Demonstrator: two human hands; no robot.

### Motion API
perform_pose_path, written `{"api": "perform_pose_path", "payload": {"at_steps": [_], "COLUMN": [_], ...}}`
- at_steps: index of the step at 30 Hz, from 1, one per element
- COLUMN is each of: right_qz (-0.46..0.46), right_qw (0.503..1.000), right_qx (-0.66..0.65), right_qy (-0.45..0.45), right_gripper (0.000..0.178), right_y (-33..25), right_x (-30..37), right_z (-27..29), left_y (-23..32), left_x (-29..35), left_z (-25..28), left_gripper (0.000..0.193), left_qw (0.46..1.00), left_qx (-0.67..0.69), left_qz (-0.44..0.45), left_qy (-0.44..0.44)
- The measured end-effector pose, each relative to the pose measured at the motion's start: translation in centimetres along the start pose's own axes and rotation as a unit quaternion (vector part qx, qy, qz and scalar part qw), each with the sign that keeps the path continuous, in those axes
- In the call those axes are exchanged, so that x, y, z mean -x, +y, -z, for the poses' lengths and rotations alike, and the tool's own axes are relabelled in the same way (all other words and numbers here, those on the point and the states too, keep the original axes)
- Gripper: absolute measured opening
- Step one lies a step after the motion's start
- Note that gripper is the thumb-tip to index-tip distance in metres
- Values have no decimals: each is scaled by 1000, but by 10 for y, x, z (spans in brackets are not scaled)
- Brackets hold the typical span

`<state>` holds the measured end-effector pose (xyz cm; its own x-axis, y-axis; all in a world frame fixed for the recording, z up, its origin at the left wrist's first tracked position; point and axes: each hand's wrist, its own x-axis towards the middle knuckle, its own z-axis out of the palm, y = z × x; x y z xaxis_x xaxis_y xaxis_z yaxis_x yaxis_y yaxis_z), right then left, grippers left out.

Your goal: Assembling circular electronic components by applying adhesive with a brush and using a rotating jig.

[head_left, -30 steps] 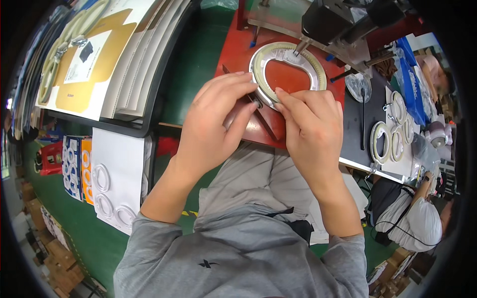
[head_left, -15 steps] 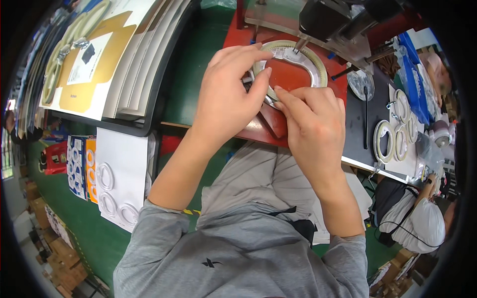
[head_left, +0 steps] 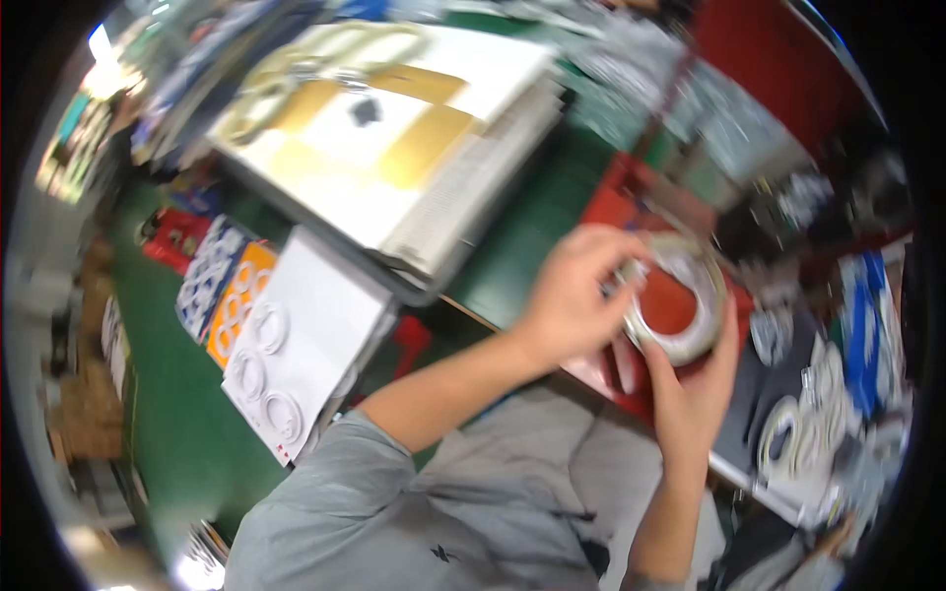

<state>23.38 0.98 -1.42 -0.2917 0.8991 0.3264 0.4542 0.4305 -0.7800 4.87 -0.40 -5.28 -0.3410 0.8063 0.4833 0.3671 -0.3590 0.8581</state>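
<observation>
Both my hands hold a pale ring-shaped piece (head_left: 690,345), wide and flat like a roll, over a red mat (head_left: 616,212). My left hand (head_left: 572,295) grips the ring's left rim with its fingers curled over the edge. My right hand (head_left: 695,394) cups the ring from below and on the right. The picture is blurred by motion, so the ring's fine details cannot be made out.
A stack of white and gold flat cards (head_left: 394,148) lies on the green table (head_left: 532,227) to the left. White sheets with ring cut-outs (head_left: 296,355) sit lower left beside orange and blue ones (head_left: 232,295). More pale rings (head_left: 798,433) rest on a dark tray at right.
The view has swung sharply, shifting everything right and blurring it. My hands still hold the ring, with the right hand now lower, under it.
</observation>
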Motion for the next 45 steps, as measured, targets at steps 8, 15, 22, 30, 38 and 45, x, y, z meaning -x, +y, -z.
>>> {"api": "perform_pose_path", "payload": {"at_steps": [8,15,22,30,38,45], "right_qz": [-36,-39,54,145,127,114], "right_qw": [986,981,992,966,957,940], "right_qx": [-140,-167,94,213,256,321], "right_qy": [78,95,66,26,55,17], "right_gripper": [48,31,27,39,36,34], "right_y": [23,27,38,20,25,15], "right_x": [-15,-36,-40,-52,-49,-43], "right_z": [-3,-10,2,-2,-1,-4], "left_y": [3,5,9,4,4,8], "left_x": [-2,-7,-3,-15,-20,-20], "left_z": [-2,0,-7,4,-6,5], "left_gripper": [26,22,23,34,28,25], "left_qw": [999,999,998,996,997,992], "left_qx": [-15,-2,-37,-93,-21,-84], "left_qz": [-30,-32,-40,-5,49,15], "left_qy": [1,11,19,-12,-62,-91]}}
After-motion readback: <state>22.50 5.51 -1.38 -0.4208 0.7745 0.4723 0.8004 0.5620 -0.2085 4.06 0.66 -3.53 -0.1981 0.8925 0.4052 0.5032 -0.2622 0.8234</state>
